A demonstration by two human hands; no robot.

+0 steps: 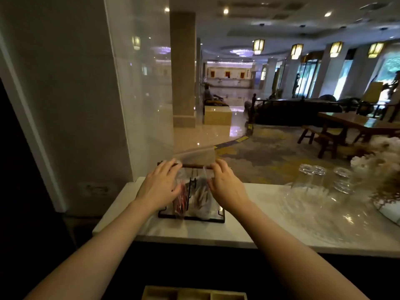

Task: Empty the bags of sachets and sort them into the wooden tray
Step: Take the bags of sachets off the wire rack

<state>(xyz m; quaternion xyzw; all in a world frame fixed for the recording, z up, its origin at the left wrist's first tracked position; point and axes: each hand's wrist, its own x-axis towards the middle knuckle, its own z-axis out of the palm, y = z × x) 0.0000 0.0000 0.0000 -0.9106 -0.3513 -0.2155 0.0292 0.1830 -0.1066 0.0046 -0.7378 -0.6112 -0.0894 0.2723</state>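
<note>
A black wire rack (221,213) with a wooden top bar (195,166) stands on the marble counter (151,231). Clear bags sit in it: one with red sachets (180,201), one with pale sachets (201,197). A clear bag top (194,154) rises above the bar between my hands. My left hand (160,185) grips the bag's left side by the bar, thumb against the plastic. My right hand (226,186) pinches its right side with curled fingers. The wooden tray (194,295), with empty compartments, shows at the bottom edge, below the counter.
Upturned drinking glasses (311,176) and a large clear glass plate (313,213) stand on the counter to the right. Further right lies a white flower arrangement (381,152). A glass pane (140,105) rises behind the rack; a wall (65,105) closes the left.
</note>
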